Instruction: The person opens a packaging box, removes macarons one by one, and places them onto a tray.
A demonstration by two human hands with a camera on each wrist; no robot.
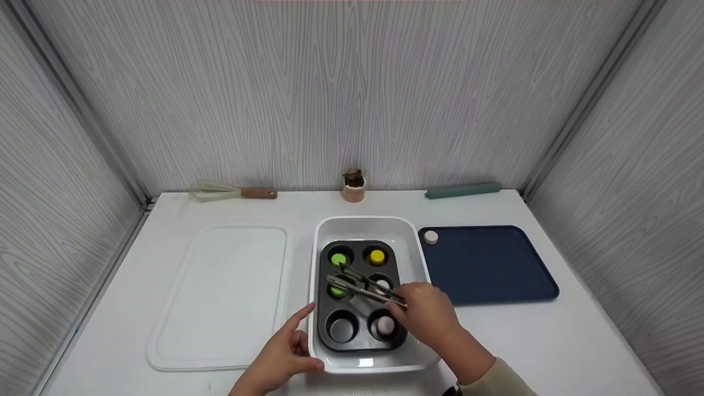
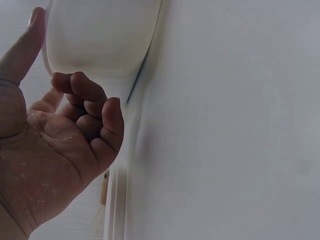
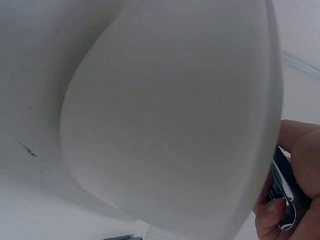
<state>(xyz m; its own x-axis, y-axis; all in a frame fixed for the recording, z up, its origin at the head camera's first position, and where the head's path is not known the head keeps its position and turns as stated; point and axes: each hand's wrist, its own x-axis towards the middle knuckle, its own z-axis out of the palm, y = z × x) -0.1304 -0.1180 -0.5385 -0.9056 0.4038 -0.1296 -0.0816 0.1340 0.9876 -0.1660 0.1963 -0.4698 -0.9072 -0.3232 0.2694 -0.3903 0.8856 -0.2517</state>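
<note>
My right hand grips dark tongs over a black muffin tin. The tongs' tips are spread above the left column, close over a green round piece in the middle cup. Another green piece sits in the far left cup. The right column holds a yellow piece, a white piece partly behind the tongs, and a pinkish piece. Around the tin stands a white bin. My left hand rests thumb and straight index finger against the bin's left side, other fingers curled.
Left of the bin lies a white board. On the right, a navy tray carries a pale pink round piece. Along the back wall are a whisk, a small potted plant and a green stick-like object.
</note>
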